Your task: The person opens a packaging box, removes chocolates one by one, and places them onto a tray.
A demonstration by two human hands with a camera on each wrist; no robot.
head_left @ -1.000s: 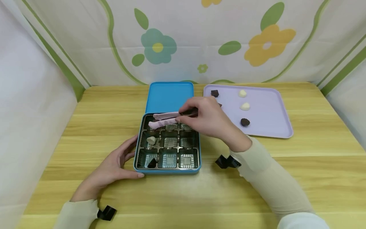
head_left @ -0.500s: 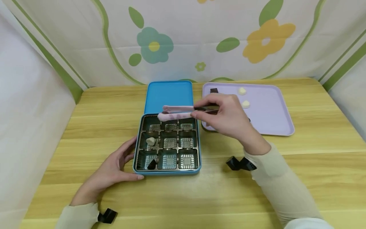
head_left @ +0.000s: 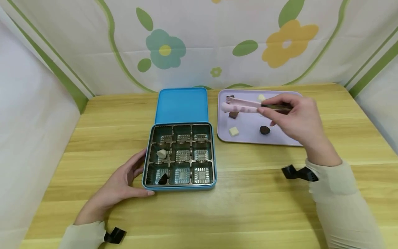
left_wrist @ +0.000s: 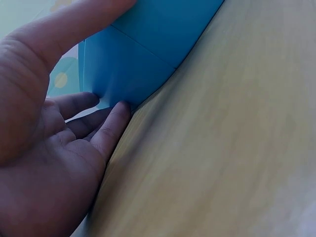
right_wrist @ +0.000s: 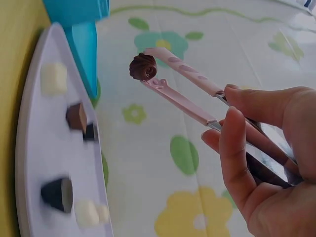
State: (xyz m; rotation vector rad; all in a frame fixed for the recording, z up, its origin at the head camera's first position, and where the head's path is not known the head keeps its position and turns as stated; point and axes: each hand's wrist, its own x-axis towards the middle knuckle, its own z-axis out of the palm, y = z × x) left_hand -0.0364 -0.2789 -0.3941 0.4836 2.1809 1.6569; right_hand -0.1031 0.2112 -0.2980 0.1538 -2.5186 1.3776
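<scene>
My right hand pinches tongs with pink tips and dark metal handles, held over the left part of the lilac tray. In the right wrist view, a swirled brown chocolate sits between the tong tips. My left hand rests at the near left corner of a blue tin, fingertips on its side and thumb along the front. The tin's divided insert has nine-square-style compartments; a white chocolate lies in the middle-left one and a dark chocolate in the front-left one.
On the tray lie a white square chocolate, a brown chocolate and a round dark chocolate, with more behind the tongs and hand. The tin's blue lid lies flat behind it. A floral cloth hangs behind the table.
My right hand has moved right with the tongs, from over the tin's back-left compartments to over the tray. My left hand stays at the tin.
</scene>
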